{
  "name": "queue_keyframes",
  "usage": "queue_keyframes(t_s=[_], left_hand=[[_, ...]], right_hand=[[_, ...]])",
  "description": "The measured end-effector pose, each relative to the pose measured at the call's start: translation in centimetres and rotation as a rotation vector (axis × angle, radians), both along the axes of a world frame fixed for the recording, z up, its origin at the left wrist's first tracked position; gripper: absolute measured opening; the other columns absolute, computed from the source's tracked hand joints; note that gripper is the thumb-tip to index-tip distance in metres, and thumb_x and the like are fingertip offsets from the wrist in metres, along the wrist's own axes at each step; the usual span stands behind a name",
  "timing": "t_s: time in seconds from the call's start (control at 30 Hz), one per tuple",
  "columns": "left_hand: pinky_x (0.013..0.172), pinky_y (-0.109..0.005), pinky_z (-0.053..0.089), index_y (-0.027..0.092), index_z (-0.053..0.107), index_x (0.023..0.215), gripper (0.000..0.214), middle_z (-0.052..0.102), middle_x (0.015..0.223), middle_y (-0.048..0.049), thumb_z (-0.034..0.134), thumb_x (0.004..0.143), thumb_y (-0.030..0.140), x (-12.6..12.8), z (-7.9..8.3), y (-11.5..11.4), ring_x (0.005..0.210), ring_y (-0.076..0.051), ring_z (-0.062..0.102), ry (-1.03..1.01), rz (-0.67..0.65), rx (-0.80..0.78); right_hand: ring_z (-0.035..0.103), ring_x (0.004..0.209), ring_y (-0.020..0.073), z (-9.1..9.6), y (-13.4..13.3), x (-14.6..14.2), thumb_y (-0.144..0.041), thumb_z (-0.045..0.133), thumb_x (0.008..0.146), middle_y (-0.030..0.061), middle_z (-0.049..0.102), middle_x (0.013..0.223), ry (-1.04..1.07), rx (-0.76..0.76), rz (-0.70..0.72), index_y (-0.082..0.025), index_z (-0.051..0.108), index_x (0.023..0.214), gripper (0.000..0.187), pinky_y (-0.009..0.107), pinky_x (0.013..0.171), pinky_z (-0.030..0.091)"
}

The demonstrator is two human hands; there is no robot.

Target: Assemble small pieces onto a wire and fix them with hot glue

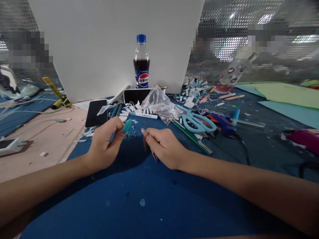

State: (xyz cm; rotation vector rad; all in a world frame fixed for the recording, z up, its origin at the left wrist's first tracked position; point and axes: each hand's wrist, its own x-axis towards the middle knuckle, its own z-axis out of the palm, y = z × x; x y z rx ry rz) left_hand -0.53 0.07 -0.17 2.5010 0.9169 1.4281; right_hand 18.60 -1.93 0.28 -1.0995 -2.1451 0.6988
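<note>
Teal piece: small, rounded, leaf-like; over the desk, just left of centre, near side of the markers and scraps.
Handling: likely very light and thin, probably soft foam or paper, so easy to bend or crease; not slippery by the look of it; best taken by one edge, gently, with fingertips only.
Left hand: clamped on the teal piece, thumb and forefinger pinching its lower end, upper end sticking out to the right; other fingers curled under; wrist low, forearm coming in from the near left.
Right hand: closed, fingers bunched, thumb against forefinger, tips aimed left toward the teal piece; near it but apart; perhaps a thin dark sliver in the pinch, too small to tell; forearm coming in from the near right.
Between the hands: narrow gap, bare blue desk below.
Far centre: cola bottle upright before a white board; dark phone lying to the left of it, second phone propped at its foot.
Right of centre: clear bag, blue scissors, green ruler and glue gun, close together.
Far right of the bottle: heap of paper scraps.
Left: pink mat with cables across its far edge.
</note>
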Motion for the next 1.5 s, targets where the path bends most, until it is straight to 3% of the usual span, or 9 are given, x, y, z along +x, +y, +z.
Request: queue_keyframes(t_s=[0.1,0.23,0.57,0.8,1.03,1.13,1.23,1.37,1.5], left_hand=[[0.052,-0.02,0.036,0.019,0.038,0.067,0.022,0.042,0.062,0.0025,0.044,0.08,0.003,0.0,0.0,-0.3,0.055,-0.008,0.04,0.085,-0.098,0.059],[0.053,-0.021,0.037,0.02,0.038,0.071,0.02,0.046,0.065,0.0017,0.044,0.079,0.002,0.1,-0.1,-0.6,0.057,-0.009,0.042,0.202,-0.117,0.078],[0.053,-0.022,0.034,0.019,0.044,0.066,0.017,0.051,0.062,0.0015,0.048,0.079,0.008,0.4,0.0,-1.4,0.054,-0.009,0.043,0.374,-0.115,0.244],[0.052,-0.023,0.036,0.019,0.047,0.065,0.019,0.056,0.063,0.0001,0.046,0.081,0.009,0.2,0.2,-1.6,0.056,-0.01,0.048,0.487,-0.1,0.4],[0.052,-0.024,0.036,0.019,0.048,0.061,0.021,0.054,0.06,0.0014,0.049,0.08,0.009,0.1,0.1,-1.6,0.053,-0.01,0.045,0.56,-0.117,0.477],[0.051,-0.025,0.034,0.019,0.047,0.062,0.021,0.052,0.058,0.0017,0.049,0.08,0.009,0.0,0.2,-1.7,0.053,-0.01,0.045,0.587,-0.119,0.51],[0.05,-0.025,0.032,0.02,0.042,0.059,0.023,0.049,0.056,0.0019,0.046,0.08,0.01,0.0,0.2,-1.8,0.051,-0.01,0.042,0.566,-0.091,0.536],[0.047,-0.024,0.031,0.021,0.035,0.062,0.023,0.043,0.055,0.0023,0.044,0.08,0.01,0.1,0.1,-1.8,0.049,-0.01,0.037,0.454,-0.01,0.435],[0.047,-0.023,0.031,0.021,0.035,0.066,0.02,0.043,0.06,0.0024,0.041,0.083,0.011,0.0,-0.2,-1.7,0.05,-0.009,0.036,0.35,-0.02,0.204]], right_hand=[[0.045,0.046,0.0086,0.1,0.1,0.1,-0.031,0.028,0.095,-0.0047,0.044,0.048,0.056,-0.034,0.025,-0.016,0.049,0.072,0.034,0.022,0.052,0.032],[0.044,0.049,0.0095,0.2,0.0,0.2,-0.036,0.025,0.095,-0.004,0.044,0.054,0.029,-0.002,0.11,-0.018,0.042,0.073,0.034,0.023,0.051,0.031],[0.04,0.054,0.0132,0.2,-0.5,0.0,-0.021,0.029,0.087,0.0014,0.046,0.063,-0.223,0.212,0.211,-0.021,0.032,0.069,0.018,0.026,0.053,0.031],[0.038,0.055,0.0124,0.5,-0.3,0.0,-0.015,0.034,0.08,-0.0011,0.042,0.061,-0.064,0.084,0.288,-0.021,0.028,0.066,0.016,0.025,0.056,0.032],[0.031,0.048,0.0083,0.5,-0.1,0.1,-0.005,0.036,0.072,-0.0058,0.034,0.055,0.042,-0.017,0.353,-0.021,0.028,0.063,0.02,0.021,0.047,0.028],[0.034,0.046,0.0065,0.2,-0.1,0.1,-0.005,0.04,0.075,-0.0065,0.037,0.054,0.076,-0.077,0.329,-0.02,0.031,0.063,0.021,0.019,0.045,0.029],[0.04,0.043,0.006,0.1,-0.1,0.1,-0.014,0.04,0.084,-0.0064,0.043,0.052,0.165,-0.244,0.363,-0.019,0.037,0.067,0.018,0.017,0.042,0.032],[0.044,0.042,0.0054,0.2,0.0,0.1,-0.026,0.043,0.089,-0.006,0.047,0.051,0.287,-0.336,0.402,-0.018,0.041,0.068,0.022,0.017,0.043,0.035],[0.046,0.04,0.0051,0.4,0.0,0.0,-0.038,0.044,0.089,-0.0056,0.049,0.053,0.381,-0.321,0.31,-0.017,0.043,0.069,0.029,0.018,0.042,0.037]])
